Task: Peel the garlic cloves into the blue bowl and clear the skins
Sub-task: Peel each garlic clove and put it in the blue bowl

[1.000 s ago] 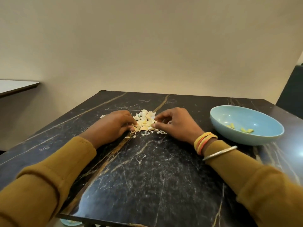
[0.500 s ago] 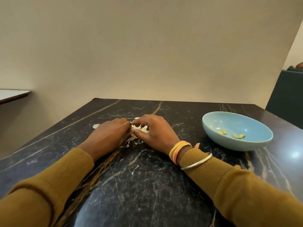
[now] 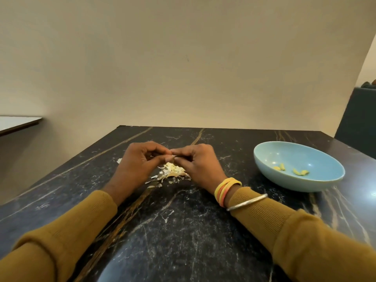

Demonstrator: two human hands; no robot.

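Observation:
My left hand (image 3: 138,165) and my right hand (image 3: 198,165) hover just above the black marble table (image 3: 183,231), fingers curled and fingertips meeting. Between them they pinch a small garlic piece (image 3: 172,156), mostly hidden; I cannot tell clove from skin. Under the hands lies a pile of pale garlic skins (image 3: 173,170). The blue bowl (image 3: 284,186) stands to the right of my right hand, holding a few peeled yellowish cloves (image 3: 281,167).
A stray skin flake (image 3: 119,160) lies left of my left hand, and small flakes (image 3: 154,177) are scattered before the pile. A beige wall stands behind the table. A white tabletop (image 3: 16,123) is at far left, a dark cabinet (image 3: 358,119) at far right.
Both hands lifted off the skin pile, where they lay flat and pressed together, and now meet fingertip to fingertip above it. The pile is uncovered again.

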